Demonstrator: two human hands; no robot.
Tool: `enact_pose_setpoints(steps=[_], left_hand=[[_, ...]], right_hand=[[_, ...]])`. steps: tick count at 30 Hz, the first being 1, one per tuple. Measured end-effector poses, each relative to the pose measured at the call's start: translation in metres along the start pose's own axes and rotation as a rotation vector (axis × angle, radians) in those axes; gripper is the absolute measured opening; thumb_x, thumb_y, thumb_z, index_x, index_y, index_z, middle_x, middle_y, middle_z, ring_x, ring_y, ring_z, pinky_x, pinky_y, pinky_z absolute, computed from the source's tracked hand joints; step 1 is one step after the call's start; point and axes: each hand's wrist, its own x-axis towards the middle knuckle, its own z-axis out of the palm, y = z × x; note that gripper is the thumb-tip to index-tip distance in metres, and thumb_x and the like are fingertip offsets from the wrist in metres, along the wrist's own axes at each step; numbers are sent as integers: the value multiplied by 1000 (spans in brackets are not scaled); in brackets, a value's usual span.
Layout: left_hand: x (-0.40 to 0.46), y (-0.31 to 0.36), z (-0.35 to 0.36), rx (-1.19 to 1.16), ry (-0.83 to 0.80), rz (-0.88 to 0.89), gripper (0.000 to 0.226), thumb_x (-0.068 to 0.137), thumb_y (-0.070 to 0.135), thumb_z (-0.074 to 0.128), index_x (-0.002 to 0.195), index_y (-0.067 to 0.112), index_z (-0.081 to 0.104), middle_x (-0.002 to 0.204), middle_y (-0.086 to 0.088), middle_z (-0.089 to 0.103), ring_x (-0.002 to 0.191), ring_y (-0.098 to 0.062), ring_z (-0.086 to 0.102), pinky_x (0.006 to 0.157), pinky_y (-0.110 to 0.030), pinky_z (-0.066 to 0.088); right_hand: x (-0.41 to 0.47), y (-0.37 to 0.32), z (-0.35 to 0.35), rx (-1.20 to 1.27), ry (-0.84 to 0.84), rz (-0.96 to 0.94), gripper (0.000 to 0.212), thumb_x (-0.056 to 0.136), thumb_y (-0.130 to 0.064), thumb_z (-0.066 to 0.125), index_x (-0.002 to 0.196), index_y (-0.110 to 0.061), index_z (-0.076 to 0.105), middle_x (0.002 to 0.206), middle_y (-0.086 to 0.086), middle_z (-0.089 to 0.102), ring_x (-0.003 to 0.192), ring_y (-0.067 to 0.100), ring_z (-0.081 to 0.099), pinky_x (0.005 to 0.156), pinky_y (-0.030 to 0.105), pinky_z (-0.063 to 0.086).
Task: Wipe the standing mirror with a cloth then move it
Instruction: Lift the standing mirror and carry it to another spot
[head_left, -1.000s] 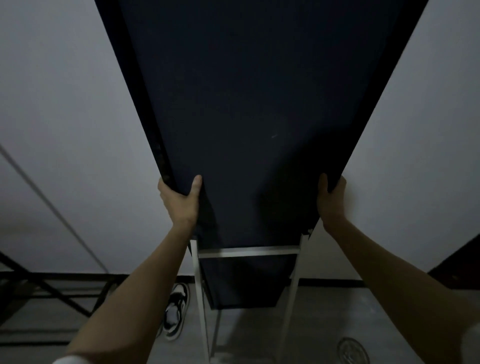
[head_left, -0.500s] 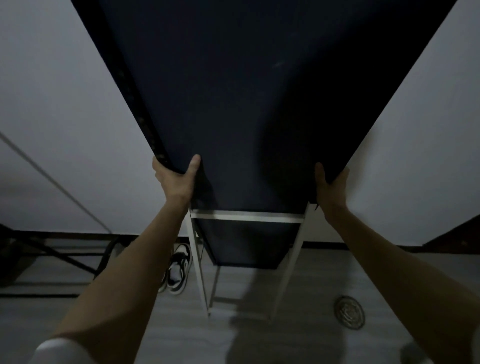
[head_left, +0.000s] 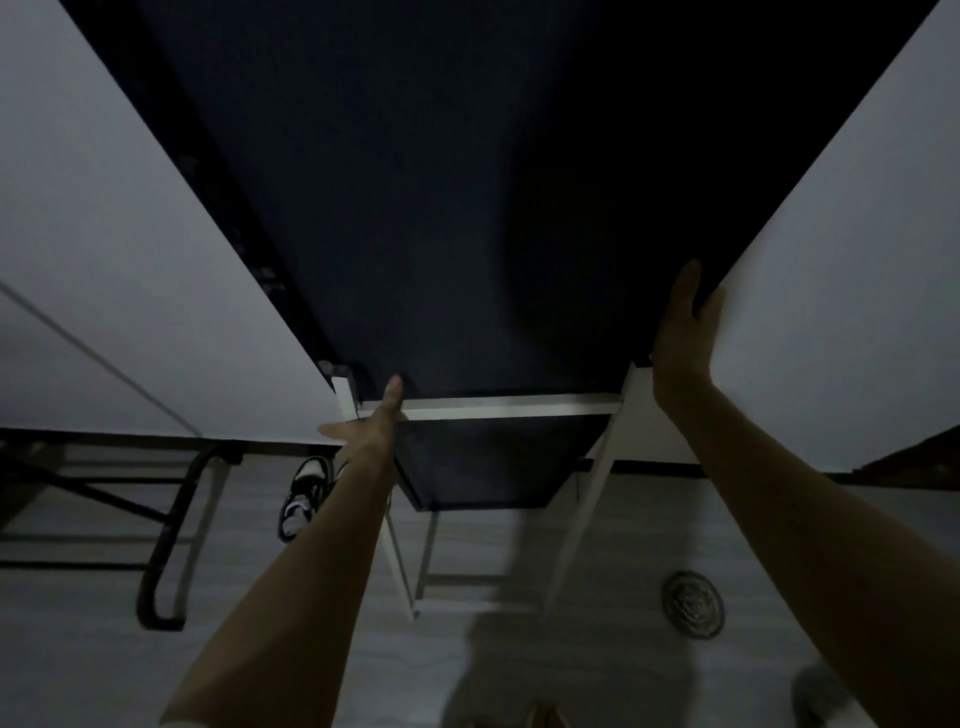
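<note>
Hands (head_left: 680, 332) flank the mirror (head_left: 441, 208): right fingers loosely extended along its edge, left (head_left: 371, 426) splayed open.

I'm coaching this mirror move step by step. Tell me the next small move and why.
Probably take hold again with the left hand. It lies with fingers straight at the white crossbar, gripping nothing, while the right hand only rests along the standing mirror's right edge. The mirror looks tilted, so both edges likely need holding before moving it.
</note>
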Motion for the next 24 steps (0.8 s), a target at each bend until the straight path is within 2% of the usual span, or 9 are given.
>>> enact_pose_setpoints(steps=[2, 5, 7, 9, 11, 12, 14, 17, 24], left_hand=[[2, -2, 1, -95, 23, -63, 128, 60, 53, 81, 148, 16, -6, 150, -21, 23, 132, -40, 34, 107, -53, 34], [3, -1, 7, -133, 20, -93, 133, 49, 65, 80, 147, 16, 4, 149, -19, 26, 131, -39, 37, 106, -55, 34], [5, -5, 9, -155, 39, -110, 128, 53, 56, 82, 147, 18, 5, 145, -19, 31, 126, -40, 41, 104, -54, 37], [4, -10, 9, -176, 0, -93, 123, 56, 47, 83, 147, 18, 4, 139, -18, 38, 120, -39, 47, 100, -52, 43], [0, -11, 10, -174, -31, -70, 121, 53, 48, 81, 145, 20, 8, 134, -18, 42, 114, -37, 50, 97, -51, 45], [-3, -10, 11, -174, -36, -70, 122, 48, 51, 79, 144, 22, 11, 132, -18, 43, 112, -36, 51, 96, -51, 46], [-3, -8, 12, -173, -31, -84, 126, 35, 56, 74, 142, 25, 15, 132, -19, 43, 112, -37, 50, 94, -53, 46], [4, -8, 15, -183, 4, -84, 128, 29, 59, 71, 141, 29, 16, 134, -19, 41, 112, -37, 50, 90, -54, 47], [9, -10, 20, -167, -9, -80, 127, 35, 61, 69, 143, 34, 8, 138, -18, 35, 114, -38, 47, 92, -54, 45]], right_hand=[[1, 4, -1, -20, 1, -20, 58, 93, -48, 34, 119, 3, 43, 82, -4, 48, 70, 6, 49, 62, 17, 46], [5, 8, -1, -52, 58, -12, 38, 99, -38, 33, 115, -4, 43, 84, -7, 47, 73, 4, 49, 69, 21, 46], [9, 10, 0, -78, 47, -6, 37, 99, -37, 33, 116, -5, 42, 87, -7, 49, 76, 3, 51, 69, 19, 47], [10, 9, 0, -80, 36, -5, 45, 98, -42, 32, 120, -3, 42, 88, -7, 49, 77, 4, 51, 68, 15, 47], [12, 8, 0, -85, 27, -38, 65, 88, -61, 33, 116, -3, 44, 85, -6, 48, 74, 6, 50, 62, 14, 45], [13, 8, 0, -88, 22, -48, 69, 85, -67, 34, 113, -5, 45, 84, -5, 48, 72, 6, 49, 61, 15, 44], [15, 11, -1, -75, 33, -38, 62, 86, -67, 35, 108, -10, 43, 84, -6, 48, 72, 6, 48, 64, 21, 44], [16, 10, 1, -81, 30, -36, 78, 70, -84, 37, 104, -13, 42, 82, -5, 47, 69, 6, 47, 57, 15, 42], [25, 15, 1, -78, 58, -55, 85, 65, -87, 38, 104, -12, 42, 82, -5, 48, 72, 8, 47, 63, 19, 42]])
